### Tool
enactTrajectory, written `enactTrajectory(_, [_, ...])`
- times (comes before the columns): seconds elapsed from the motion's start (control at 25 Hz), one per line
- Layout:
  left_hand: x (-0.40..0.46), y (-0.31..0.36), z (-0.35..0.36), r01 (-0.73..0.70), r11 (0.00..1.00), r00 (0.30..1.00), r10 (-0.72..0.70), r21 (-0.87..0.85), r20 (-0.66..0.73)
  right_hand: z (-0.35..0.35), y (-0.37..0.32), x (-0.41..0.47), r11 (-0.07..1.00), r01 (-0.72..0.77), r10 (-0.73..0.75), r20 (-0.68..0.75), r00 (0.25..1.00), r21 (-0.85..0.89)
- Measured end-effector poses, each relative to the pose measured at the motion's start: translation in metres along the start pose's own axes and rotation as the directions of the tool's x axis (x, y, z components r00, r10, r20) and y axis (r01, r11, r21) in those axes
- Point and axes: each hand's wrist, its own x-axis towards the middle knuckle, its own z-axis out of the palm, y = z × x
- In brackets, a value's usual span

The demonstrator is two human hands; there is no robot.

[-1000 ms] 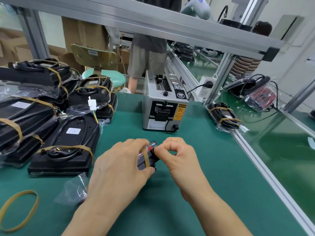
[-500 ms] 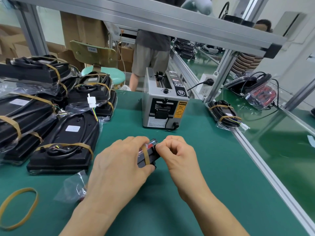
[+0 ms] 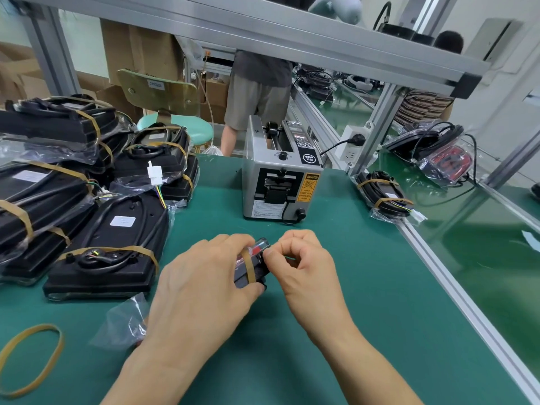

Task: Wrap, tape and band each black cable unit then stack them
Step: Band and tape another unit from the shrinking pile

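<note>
A: What's the step here?

B: Banding, I'd say. The left hand (image 3: 201,285) lies over a black unit (image 3: 250,273) at the middle of the bench (image 3: 365,317), fingers curled round its far edge and thumb under the near side, so that grip is closed on the unit. One band (image 3: 248,267) already crosses the exposed end.

A: And the right hand (image 3: 304,264)?

B: Its fingers are curled in, thumb and forefinger pinching at the unit's right end, touching it. What exactly is pinched is too small to tell; it could be a loop of the band or a bit of wrap.

A: How should it be done well?

B: Hold the unit steady with the left, seat the band flat and square across, not twisted, and clear of the red part showing at the top. Ease it down rather than letting it snap, or it may roll off the end or drag the wrap.

A: So where is the unit relative to the hands?

B: Mostly hidden beneath the left palm; only the right end shows, between the two hands, just in front of the tape machine (image 3: 279,182).

A: Then stacking?

B: The finished stack (image 3: 87,200) lies to the left. A spare band (image 3: 30,358) lies loose at the near left corner, should a second be needed.
</note>
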Motion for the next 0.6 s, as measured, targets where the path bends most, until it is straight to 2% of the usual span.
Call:
enactTrajectory(0.28, [-0.001,0.000,0.001,-0.008,1.000,1.000,0.008,-0.003,-0.014,0.004,-0.002,-0.004,0.999,0.012,-0.016,-0.074,0.997,-0.051])
enactTrajectory(0.36, [0.000,-0.001,0.001,-0.007,1.000,1.000,0.007,-0.015,-0.022,0.004,0.002,-0.002,0.995,-0.069,0.075,-0.078,0.994,0.070])
enactTrajectory(0.44, [0.000,0.000,0.000,-0.001,1.000,1.000,0.001,-0.025,-0.016,0.003,0.006,0.000,0.913,-0.221,0.241,-0.017,0.970,0.343])
enactTrajectory(0.48, [0.000,0.000,0.000,-0.002,1.000,1.000,0.002,-0.025,-0.013,0.003,0.007,0.000,0.875,-0.255,0.270,0.022,0.962,0.411])
enactTrajectory(0.6, [0.000,0.000,0.000,-0.013,1.000,1.000,0.013,-0.012,-0.008,0.008,0.008,0.001,0.907,-0.231,0.226,0.054,0.973,0.354])
